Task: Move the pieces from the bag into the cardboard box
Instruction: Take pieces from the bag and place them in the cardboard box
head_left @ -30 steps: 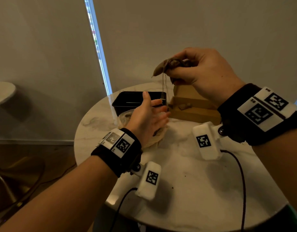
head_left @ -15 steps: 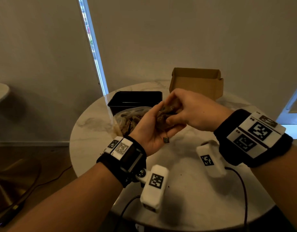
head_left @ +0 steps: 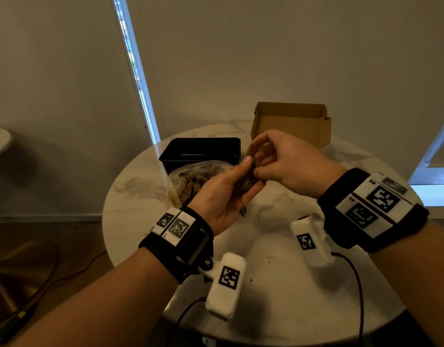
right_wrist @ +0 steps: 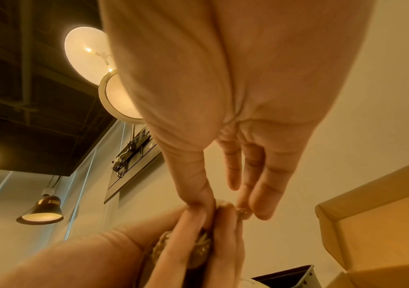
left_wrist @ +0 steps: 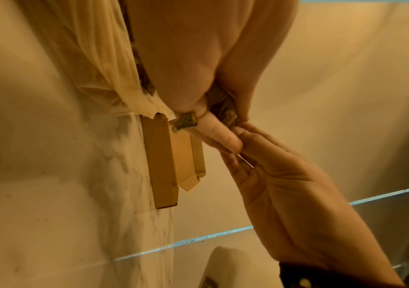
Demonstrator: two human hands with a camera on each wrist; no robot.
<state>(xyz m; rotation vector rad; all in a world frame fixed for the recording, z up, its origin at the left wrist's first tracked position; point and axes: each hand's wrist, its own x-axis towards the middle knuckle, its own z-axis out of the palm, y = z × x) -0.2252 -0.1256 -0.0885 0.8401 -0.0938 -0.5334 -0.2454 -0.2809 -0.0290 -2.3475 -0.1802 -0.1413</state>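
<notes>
Pieces (head_left: 246,182) (brown) in left hand (head_left: 226,196)

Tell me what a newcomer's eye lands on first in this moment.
Both hands meet mid-air above the round marble table: the left hand cups a brown clump of pieces while the right hand pinches at it. Behind them stand the open cardboard box, a black bin and the clear bag.

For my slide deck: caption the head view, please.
Both hands, left hand and right hand, hold brown pieces above the bag.
</notes>
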